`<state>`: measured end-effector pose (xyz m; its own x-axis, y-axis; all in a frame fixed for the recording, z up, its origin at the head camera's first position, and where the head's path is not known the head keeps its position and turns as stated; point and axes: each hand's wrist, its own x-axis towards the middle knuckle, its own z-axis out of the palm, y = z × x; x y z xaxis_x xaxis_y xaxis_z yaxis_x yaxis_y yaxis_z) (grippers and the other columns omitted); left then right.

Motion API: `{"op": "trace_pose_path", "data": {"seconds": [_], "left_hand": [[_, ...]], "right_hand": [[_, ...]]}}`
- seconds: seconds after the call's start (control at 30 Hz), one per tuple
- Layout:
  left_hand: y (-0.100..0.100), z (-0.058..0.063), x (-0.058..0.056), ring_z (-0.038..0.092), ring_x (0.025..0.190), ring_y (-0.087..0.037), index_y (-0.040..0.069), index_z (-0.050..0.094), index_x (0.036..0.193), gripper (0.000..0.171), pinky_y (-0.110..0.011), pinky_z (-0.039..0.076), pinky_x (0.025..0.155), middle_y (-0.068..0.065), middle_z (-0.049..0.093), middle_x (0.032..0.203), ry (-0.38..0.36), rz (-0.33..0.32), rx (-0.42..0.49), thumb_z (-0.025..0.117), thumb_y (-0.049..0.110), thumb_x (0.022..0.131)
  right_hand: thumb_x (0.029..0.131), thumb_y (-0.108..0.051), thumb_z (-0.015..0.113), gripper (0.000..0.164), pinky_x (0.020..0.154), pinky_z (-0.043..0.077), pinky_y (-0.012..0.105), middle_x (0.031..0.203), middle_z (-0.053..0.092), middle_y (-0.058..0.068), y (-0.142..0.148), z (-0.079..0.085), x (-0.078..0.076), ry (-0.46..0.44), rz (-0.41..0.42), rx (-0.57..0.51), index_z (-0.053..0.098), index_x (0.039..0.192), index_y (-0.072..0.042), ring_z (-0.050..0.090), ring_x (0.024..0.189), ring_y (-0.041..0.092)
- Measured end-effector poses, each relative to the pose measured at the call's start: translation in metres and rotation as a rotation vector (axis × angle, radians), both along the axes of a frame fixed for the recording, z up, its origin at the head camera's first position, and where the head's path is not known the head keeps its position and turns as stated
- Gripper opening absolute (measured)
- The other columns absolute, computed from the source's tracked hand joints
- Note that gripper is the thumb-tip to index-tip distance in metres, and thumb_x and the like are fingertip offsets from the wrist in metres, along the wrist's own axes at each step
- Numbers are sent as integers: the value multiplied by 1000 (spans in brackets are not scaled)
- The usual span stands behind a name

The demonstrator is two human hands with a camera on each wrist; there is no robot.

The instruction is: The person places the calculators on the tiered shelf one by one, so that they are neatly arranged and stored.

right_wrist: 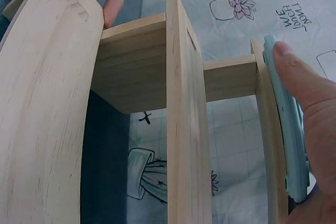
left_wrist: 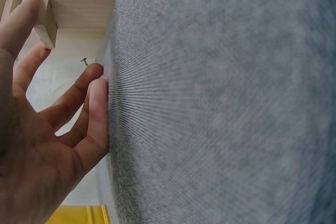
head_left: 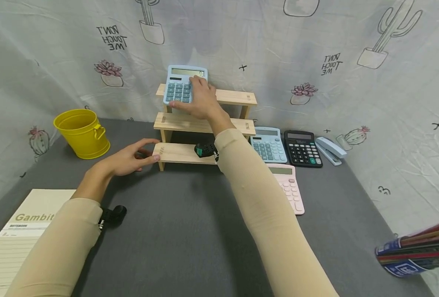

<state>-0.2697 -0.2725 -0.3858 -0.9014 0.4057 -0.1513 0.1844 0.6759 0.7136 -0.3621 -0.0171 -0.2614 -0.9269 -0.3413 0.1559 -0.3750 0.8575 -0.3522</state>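
Observation:
A light-blue calculator [head_left: 178, 84] sits on the top tier of a three-tier wooden shelf [head_left: 184, 122], its keys and display facing me. My right hand [head_left: 200, 99] grips it, thumb at the lower left and fingers over the right side. In the right wrist view the calculator [right_wrist: 287, 119] appears edge-on against the top board, partly covered by the hand [right_wrist: 317, 108]. Low on the left, my left hand [head_left: 128, 159] holds the end of the bottom tier between thumb and index finger. The left wrist view shows the other fingers of that hand [left_wrist: 58, 129] curled below the board [left_wrist: 47, 24].
Right of the shelf lie another light-blue calculator [head_left: 269, 146], a black calculator [head_left: 302, 148], a pink calculator [head_left: 289, 187] and a blue stapler [head_left: 330, 150]. A yellow bucket [head_left: 83, 136] and a notebook [head_left: 22, 235] are left. A pencil cup [head_left: 404, 258] stands at the near right.

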Motion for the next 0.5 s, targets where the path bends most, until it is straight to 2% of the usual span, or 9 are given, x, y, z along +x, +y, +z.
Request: {"op": "trace_pose_path", "data": {"seconds": [0.23, 0.5], "left_hand": [[0, 1, 0, 55, 126, -49, 25, 23, 162, 74, -46, 59, 84, -31, 41, 151, -2, 7, 0, 57, 54, 103], [-1, -1, -1, 54, 127, -49, 26, 23, 162, 75, -45, 59, 84, -32, 41, 152, -1, 11, -11, 56, 56, 102]], "right_hand": [[88, -73, 64, 106, 126, 11, 34, 171, 16, 2, -2, 0, 0, 3, -11, 1, 18, 165, -16, 19, 155, 18], [89, -72, 64, 107, 128, 7, 41, 173, 3, 4, 5, 2, 4, 2, 8, -19, 11, 166, -19, 5, 159, 29]]}}
